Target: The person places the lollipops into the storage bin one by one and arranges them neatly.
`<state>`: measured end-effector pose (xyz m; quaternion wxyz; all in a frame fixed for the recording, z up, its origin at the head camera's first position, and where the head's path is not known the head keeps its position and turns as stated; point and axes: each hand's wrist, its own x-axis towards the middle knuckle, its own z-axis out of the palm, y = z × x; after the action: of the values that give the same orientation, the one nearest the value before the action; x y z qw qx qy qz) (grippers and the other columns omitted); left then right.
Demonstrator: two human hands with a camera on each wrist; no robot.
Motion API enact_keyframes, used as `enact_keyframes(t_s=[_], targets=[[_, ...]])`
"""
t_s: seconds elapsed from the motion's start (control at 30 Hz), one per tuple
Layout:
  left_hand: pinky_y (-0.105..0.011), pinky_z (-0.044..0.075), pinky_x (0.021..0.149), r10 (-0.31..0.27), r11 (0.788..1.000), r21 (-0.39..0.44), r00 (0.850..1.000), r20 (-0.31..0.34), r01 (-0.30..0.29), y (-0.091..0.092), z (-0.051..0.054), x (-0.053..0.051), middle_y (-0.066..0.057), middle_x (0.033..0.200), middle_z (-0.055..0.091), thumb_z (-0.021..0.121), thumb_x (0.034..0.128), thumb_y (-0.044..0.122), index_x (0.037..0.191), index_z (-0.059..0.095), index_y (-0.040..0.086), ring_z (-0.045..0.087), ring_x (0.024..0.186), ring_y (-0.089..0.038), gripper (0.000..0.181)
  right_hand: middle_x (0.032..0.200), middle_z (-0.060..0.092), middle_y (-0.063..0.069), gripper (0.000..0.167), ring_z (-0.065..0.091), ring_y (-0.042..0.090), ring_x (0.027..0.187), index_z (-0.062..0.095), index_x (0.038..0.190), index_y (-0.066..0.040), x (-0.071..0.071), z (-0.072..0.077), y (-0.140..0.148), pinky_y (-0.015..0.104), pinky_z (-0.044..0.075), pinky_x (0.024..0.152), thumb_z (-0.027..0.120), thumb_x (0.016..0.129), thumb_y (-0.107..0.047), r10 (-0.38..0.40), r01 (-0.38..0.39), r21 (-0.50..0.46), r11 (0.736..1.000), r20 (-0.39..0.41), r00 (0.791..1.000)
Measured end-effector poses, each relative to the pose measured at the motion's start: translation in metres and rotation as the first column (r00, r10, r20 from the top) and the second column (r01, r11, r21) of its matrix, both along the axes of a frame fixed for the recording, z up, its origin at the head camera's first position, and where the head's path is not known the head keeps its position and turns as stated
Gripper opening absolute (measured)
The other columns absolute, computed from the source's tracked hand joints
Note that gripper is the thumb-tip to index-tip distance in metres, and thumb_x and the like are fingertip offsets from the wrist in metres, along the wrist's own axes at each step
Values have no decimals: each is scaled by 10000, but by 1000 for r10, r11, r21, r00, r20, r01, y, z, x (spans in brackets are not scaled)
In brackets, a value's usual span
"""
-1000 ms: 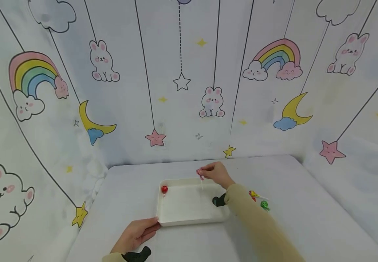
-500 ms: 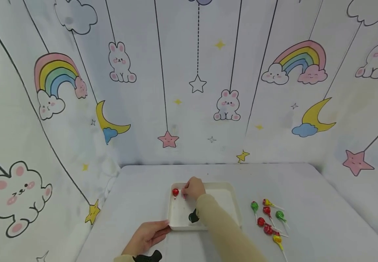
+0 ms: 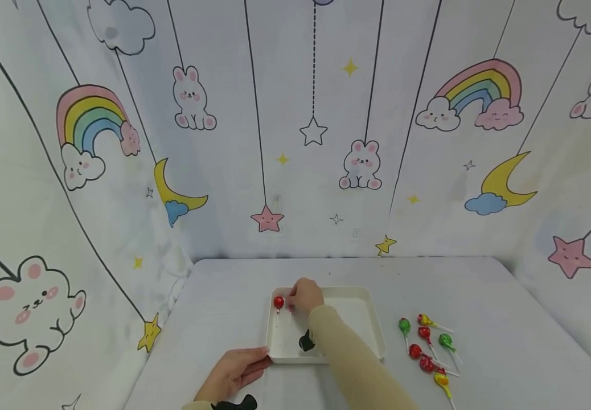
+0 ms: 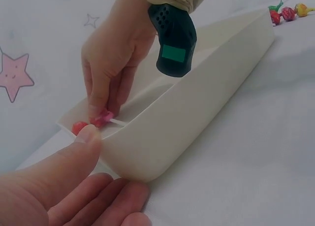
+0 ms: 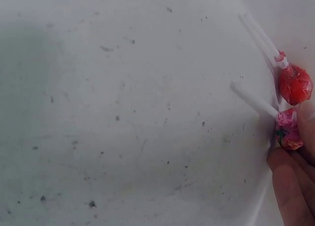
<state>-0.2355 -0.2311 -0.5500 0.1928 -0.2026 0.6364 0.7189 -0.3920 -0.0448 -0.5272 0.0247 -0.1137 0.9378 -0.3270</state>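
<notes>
The right grip (image 3: 306, 296) is closed by thumb and fingers on the head of the pink lollipop (image 5: 290, 130), which is inside the tray (image 3: 377, 333) near its far-left corner. The left grip (image 3: 238, 367) pinches the tray's near-left corner, thumb at the rim and fingers low against the outside.

Possible faults:

1. Displacement. The red lollipop (image 3: 278, 302) lies just left of the right grip. The pictures do not settle whether the 2 heads touch. Fingers spreading at release could push it out of position.

2. Rolling. Both heads are rounded and the tray base looks smooth. A release above the base, or with a sideways drag, could let the pink lollipop turn and its stick swing.

3. Tray shift. Only 1 corner is held. An upward or sideways pull by the left grip could tilt or slide the tray under the right grip.

4. Snagging. The black wrist device (image 3: 307, 340) hangs over the tray, behind the right grip; a low withdrawal could catch the rim.

5. Tangling. Right of the right grip, 7 loose lollipops (image 3: 426, 364) lie on the counter (image 3: 213, 319), some with sticks crossing. Grasping 1 could drag another.
</notes>
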Motion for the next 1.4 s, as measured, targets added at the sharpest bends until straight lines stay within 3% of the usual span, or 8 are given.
enact_keyframes(t_s=[0.23,0.67,0.97,1.2,1.4], targets=[[-341,645,831,-5,1000,-14,1000,21,5,3,0,0,-96,978,796,838,865,211,1254,644,-118,765,901,-171,545,780,713,34,145,590,173,713,751,817,-64,0,0,2,370,578,732,852,846,-165,-26,25,19,1000,42,999],[-350,643,846,-32,999,4,999,20,32,10,4,-1,-68,967,795,811,894,195,1250,643,-116,759,900,-161,501,854,739,63,140,619,184,751,765,888,-51,-1,-6,11,407,603,786,842,858,-163,-37,37,2,999,23,999],[-364,641,847,-41,999,-12,999,18,41,13,2,-3,-77,979,795,811,892,191,1251,646,-114,759,914,-175,499,833,726,62,119,604,187,742,761,868,-47,2,-5,18,384,594,751,836,859,-138,-47,47,-13,999,-4,999],[-378,633,872,-46,999,-4,999,23,46,7,3,-2,-73,994,793,813,893,193,1293,613,-130,753,931,-168,552,961,751,76,147,671,198,863,786,1013,-41,6,8,42,375,621,827,804,891,-122,8,0,-155,988,52,999],[-368,630,883,-37,999,15,999,15,37,-4,-2,-2,-58,998,793,825,881,208,1322,586,-137,745,931,-149,609,1096,754,86,281,728,220,968,738,1195,-3,8,25,88,343,639,866,750,946,-134,124,-54,-361,931,173,977]])
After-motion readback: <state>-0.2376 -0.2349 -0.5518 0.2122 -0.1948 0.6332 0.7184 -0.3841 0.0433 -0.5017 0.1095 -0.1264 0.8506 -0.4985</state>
